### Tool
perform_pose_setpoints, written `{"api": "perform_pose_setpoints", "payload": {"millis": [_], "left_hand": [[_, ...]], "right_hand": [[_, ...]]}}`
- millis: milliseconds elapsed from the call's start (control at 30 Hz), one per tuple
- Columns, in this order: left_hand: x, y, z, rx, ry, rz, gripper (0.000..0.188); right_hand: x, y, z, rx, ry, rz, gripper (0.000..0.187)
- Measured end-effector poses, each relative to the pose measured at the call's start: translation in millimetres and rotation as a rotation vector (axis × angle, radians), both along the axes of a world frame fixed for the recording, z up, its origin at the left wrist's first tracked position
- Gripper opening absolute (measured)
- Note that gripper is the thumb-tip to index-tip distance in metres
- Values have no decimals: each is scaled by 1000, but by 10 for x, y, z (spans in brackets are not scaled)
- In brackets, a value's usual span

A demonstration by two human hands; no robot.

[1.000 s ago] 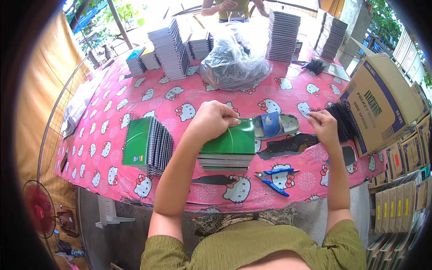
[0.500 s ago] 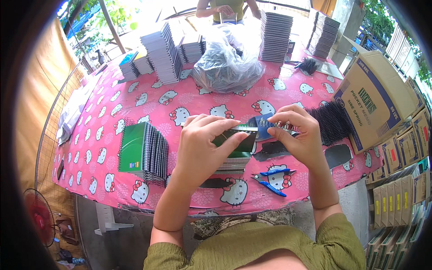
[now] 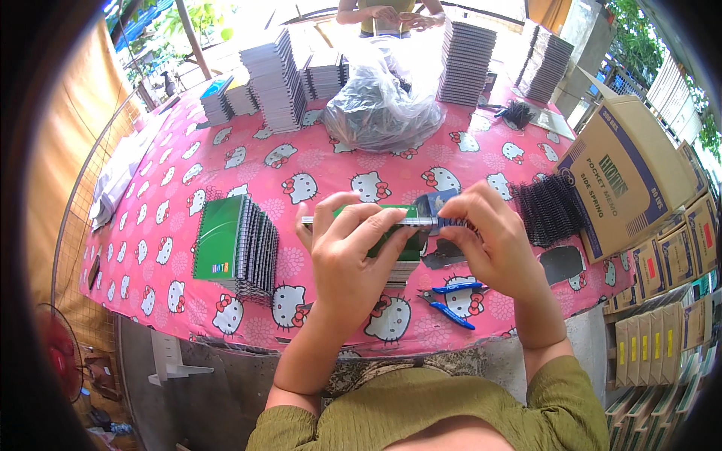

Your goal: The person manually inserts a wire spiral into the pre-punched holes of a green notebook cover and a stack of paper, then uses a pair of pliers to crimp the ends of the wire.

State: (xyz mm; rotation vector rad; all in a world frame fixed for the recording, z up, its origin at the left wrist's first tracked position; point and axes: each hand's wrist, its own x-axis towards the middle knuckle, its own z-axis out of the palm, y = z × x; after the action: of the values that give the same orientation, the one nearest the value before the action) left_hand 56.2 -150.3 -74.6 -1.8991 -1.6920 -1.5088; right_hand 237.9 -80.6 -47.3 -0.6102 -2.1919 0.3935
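My left hand point(image 3: 347, 244) grips a small green notebook point(image 3: 412, 221), held nearly edge-on above the table. At its right end my right hand point(image 3: 489, 237) pinches a dark spiral binding coil point(image 3: 454, 222), partly hidden by the fingers. Beneath the hands sits a stack of green-covered pads point(image 3: 404, 276), mostly covered by my left hand. A blue piece point(image 3: 436, 201) shows just behind the coil. Blue-handled cutting pliers point(image 3: 453, 307) lie open on the table below my right hand. Left of my hands stands a stack of spiral-bound green notebooks point(image 3: 220, 239).
Black coils point(image 3: 547, 207) lie heaped beside a cardboard box point(image 3: 620, 177) at right. Across the pink tablecloth point(image 3: 248, 169) stand tall notebook stacks point(image 3: 465, 64) and a filled plastic bag point(image 3: 380, 105). Another person's hands point(image 3: 398, 16) work at the far side. A fan point(image 3: 62, 353) stands lower left.
My left hand has turned the notebook to a flatter, edge-on position. My right hand has shifted slightly, its fingers now bent downward at the coil. The far person's hands have come together.
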Motion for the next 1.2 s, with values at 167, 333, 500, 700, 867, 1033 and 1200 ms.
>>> {"api": "perform_pose_setpoints", "payload": {"millis": [167,333,500,700,867,1033,1200], "left_hand": [[-38,17,-29,29,13,-27,19],[-109,-19,-53,18,-21,-58,22],[-23,-25,48,-8,-105,-36,27],[-62,102,9,71,17,-89,31],[-19,161,5,29,-36,-56,38],[-33,170,46,-103,-91,-87,49],[-54,190,81,-172,-142,-110,60]], "right_hand": [[-26,-87,115,21,-141,-37,10],[251,514,112,-358,-63,-50,21],[761,1270,-1148,-322,-637,-137,59],[643,1419,-1268,-81,-682,-392,45],[353,1109,-439,-253,-119,-56,38],[285,1029,-260,-271,-248,88,29],[217,1004,-236,-527,-15,339,30]]}}
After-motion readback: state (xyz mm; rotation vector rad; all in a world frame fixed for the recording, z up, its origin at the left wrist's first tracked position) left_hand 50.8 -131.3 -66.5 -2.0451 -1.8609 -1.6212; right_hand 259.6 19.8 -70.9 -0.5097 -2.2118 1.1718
